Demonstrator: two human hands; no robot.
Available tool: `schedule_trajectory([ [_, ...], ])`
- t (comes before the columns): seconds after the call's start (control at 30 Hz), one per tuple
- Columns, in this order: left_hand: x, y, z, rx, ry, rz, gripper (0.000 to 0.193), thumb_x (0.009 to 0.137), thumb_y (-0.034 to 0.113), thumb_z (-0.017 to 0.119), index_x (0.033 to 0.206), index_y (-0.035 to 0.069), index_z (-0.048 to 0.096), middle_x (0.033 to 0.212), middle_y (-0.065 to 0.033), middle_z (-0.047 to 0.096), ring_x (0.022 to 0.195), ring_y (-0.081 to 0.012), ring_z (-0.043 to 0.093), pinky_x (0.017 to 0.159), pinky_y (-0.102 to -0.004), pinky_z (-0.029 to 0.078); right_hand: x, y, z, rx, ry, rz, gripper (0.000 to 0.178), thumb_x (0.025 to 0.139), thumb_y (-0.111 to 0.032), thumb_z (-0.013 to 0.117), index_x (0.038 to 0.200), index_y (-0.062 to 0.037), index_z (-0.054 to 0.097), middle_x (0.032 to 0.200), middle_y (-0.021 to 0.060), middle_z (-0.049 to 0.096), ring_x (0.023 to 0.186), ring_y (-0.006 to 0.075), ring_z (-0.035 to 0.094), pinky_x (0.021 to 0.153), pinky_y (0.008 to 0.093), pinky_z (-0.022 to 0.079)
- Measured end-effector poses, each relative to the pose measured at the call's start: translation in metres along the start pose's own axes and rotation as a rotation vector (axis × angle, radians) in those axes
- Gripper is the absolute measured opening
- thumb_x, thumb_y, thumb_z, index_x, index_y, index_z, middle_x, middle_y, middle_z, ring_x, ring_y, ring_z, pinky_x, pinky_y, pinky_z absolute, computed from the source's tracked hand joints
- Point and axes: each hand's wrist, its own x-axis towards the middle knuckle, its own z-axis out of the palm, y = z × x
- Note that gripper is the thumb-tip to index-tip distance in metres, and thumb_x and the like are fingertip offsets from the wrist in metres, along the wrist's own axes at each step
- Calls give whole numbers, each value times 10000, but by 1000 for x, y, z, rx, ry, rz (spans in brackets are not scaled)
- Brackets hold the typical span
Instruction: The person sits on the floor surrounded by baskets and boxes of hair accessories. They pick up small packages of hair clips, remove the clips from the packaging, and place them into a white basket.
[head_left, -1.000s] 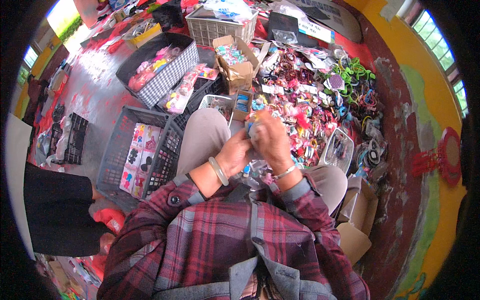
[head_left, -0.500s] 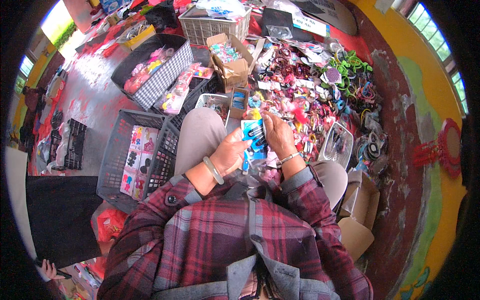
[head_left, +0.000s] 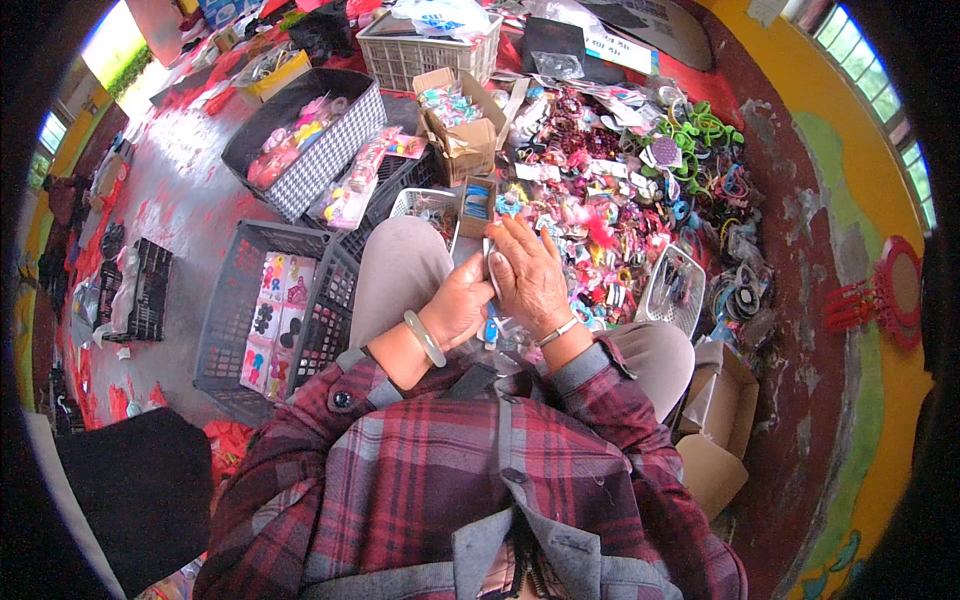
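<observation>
My left hand, with a pale bangle on its wrist, is closed on a blue card of hair clips above my lap. The card stands almost edge-on, so most of its face is hidden. Over its right side lies my right hand, fingers stretched out and the thumb by the card's edge; a metal bracelet circles that wrist. A small blue-and-white piece shows just below the hands. Beyond them, a small box with blue items stands next to a white basket of small pieces.
A grey crate with carded hair accessories stands left of my knee. Ahead are a houndstooth box and a torn carton. A heap of hair ties spreads at right, beside a white basket. An open carton lies at my right.
The blue card has turned from face-up to nearly edge-on. My right hand has shifted left and flattened over it. A person's hand at the lower left has gone from view; the black panel there has shifted.
</observation>
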Motion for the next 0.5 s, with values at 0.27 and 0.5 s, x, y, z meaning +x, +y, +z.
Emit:
schedule_trajectory([
  [0.27,2,-4,-16,-143,-22,-117,371,885,-24,407,1252,25,399,1179,-97,522,1077,-199,530,937,-357,428,2,46,-8,116,-7,384,235,825,-118,503,1004,-11,612,931,181,621,917,320,591,795,388,468],
  [0.5,2,11,-21,-210,3,-25,364,880,-28,417,1242,12,404,1190,-119,523,1069,-230,544,909,-407,462,-2,63,-26,1029,14,941,136,832,-45,558,917,-17,661,743,3,594,592,58,500,517,192,398],
])
